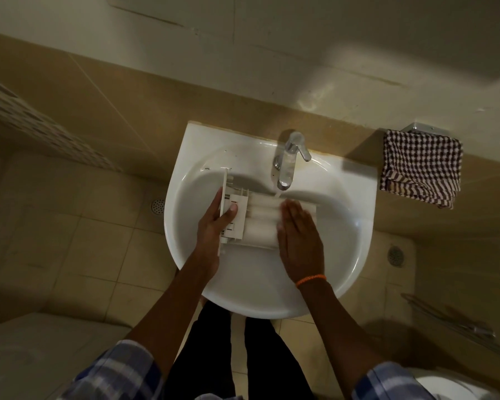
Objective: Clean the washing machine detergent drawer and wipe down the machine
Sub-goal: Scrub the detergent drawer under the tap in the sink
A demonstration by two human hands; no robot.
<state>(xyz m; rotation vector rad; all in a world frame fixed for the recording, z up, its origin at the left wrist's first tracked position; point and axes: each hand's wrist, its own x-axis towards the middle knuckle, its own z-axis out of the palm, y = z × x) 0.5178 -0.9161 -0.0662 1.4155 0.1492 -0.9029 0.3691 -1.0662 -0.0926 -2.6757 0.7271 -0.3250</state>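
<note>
1. Head view, looking straight down: a white sink (185, 157) fills the centre of the picture. The tap (289, 157) stands at 12 o'clock on its rim, and a thin stream of water seems to fall from the spout.
2. The drawer (251, 219), white plastic, lies inside the basin just below the spout, its front panel turned toward 9 o'clock.
3. The left hand (214, 226) grips the drawer's front end, thumb on top, fingers (232, 209) closed around the panel.
4. The right hand (299, 241) lies flat on the drawer's far end at 3 o'clock, fingers straight and together, holding nothing. It is slightly blurred.
5. A checked cloth (420, 166) hangs on the wall at 2 o'clock, well apart from the sink.
6. Step, as I judge it: rinsing and hand-rubbing the drawer under the tap. Wiping the machine is not yet begun.
7. Next, probably: turn the drawer so water reaches every compartment, keeping the left grip firm since wet plastic slips.
</note>
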